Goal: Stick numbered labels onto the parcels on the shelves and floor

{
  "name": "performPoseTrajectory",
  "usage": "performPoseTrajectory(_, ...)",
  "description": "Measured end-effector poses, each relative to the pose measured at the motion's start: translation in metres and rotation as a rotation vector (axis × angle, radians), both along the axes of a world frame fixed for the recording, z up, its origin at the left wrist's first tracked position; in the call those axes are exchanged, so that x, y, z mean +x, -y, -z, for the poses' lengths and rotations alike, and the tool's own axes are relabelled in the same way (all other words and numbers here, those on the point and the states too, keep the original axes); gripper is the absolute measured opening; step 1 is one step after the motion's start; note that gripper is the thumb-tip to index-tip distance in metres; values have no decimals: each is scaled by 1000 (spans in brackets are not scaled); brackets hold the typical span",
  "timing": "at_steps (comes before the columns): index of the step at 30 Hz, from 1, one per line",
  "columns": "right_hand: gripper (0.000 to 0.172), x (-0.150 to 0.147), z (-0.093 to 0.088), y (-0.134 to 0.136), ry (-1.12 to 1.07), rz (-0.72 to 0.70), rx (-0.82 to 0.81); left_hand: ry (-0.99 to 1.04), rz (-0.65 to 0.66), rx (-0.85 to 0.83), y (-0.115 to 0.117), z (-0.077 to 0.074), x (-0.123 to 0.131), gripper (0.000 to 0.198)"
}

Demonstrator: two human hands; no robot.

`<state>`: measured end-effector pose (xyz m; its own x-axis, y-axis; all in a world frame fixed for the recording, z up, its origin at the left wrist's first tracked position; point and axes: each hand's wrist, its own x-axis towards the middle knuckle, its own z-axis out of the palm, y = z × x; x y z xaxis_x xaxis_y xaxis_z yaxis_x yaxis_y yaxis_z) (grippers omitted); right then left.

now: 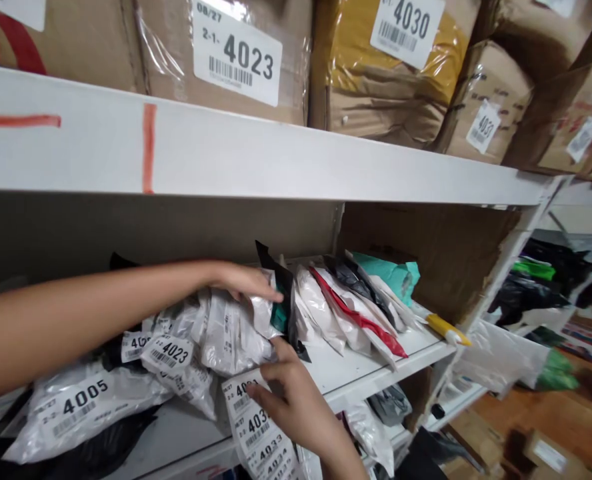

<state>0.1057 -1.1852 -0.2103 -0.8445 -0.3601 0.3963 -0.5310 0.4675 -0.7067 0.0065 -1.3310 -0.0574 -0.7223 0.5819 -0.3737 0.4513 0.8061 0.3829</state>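
My left hand (243, 281) reaches across from the left and rests flat, fingers stretched, on top of a row of white plastic parcel bags (231, 330) on the middle shelf. My right hand (296, 397) comes up from below, fingers curled against the front of the same bags, with a strip of white number labels (259, 433) hanging just under it. A label reading 4023 (169, 353) sticks to a bag to the left. A bag marked 4005 (79, 403) lies further left.
More bags, white, red, black and teal (361, 303), lean at the right end of the white shelf (356, 373). Cardboard boxes labelled 4023 (236, 57) and 4030 (406, 27) stand on the shelf above. Dark and green bags (541, 287) fill a neighbouring rack. Wooden floor shows at lower right.
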Motion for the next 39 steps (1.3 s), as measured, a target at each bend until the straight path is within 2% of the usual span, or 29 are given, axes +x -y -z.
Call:
performPoseTrajectory(2,27,7,4,-3,10,19,-55,-4,164,-198,20,-11,12,58)
performPoseTrajectory(4,21,17,8,-4,-14,37,-92,-170,226,-325,36,-13,26,79)
performPoseTrajectory(5,18,23,11,-3,-40,13,-121,-265,242,-343,40,-12,33,74)
performPoseTrajectory(8,12,34,19,10,-91,-165,-219,-455,337,-258,39,0,43,32)
performPoseTrajectory(10,14,34,24,23,-80,-223,-234,-565,360,-228,32,7,42,20)
performPoseTrajectory(13,11,24,32,36,-46,-226,-222,-719,164,-382,26,8,38,17)
performPoseTrajectory(15,11,16,40,39,-55,-246,-265,-602,102,-422,30,5,40,29)
performPoseTrajectory(17,11,10,52,39,-113,-254,-336,-391,200,-330,39,1,44,26)
performPoseTrajectory(19,14,7,63,38,-212,-248,-437,-286,291,-254,47,0,48,43)
performPoseTrajectory(20,18,6,67,38,-251,-242,-487,-298,309,-246,50,1,49,50)
performPoseTrajectory(21,21,7,70,37,-275,-236,-527,-336,305,-250,52,4,48,46)
performPoseTrajectory(22,23,8,70,36,-282,-226,-554,-372,281,-255,52,8,47,32)
performPoseTrajectory(23,22,9,68,34,-274,-214,-556,-405,242,-244,52,13,46,19)
performPoseTrajectory(25,18,13,60,28,-236,-225,-458,-520,122,-161,50,22,42,11)
performPoseTrajectory(27,8,17,49,20,-217,-208,-330,-674,36,-55,50,29,39,23)
performPoseTrajectory(29,8,20,39,12,-206,-134,-231,-723,131,-10,55,31,40,31)
performPoseTrajectory(31,11,21,34,10,-195,-73,-194,-615,291,-33,62,30,43,24)
performPoseTrajectory(33,9,22,33,12,-181,-87,-177,-477,391,-50,69,27,45,19)
performPoseTrajectory(36,14,24,35,20,-203,-70,-163,-376,463,-30,72,23,46,19)
performPoseTrajectory(39,18,27,36,28,-247,-24,-138,-410,483,-139,64,25,44,27)
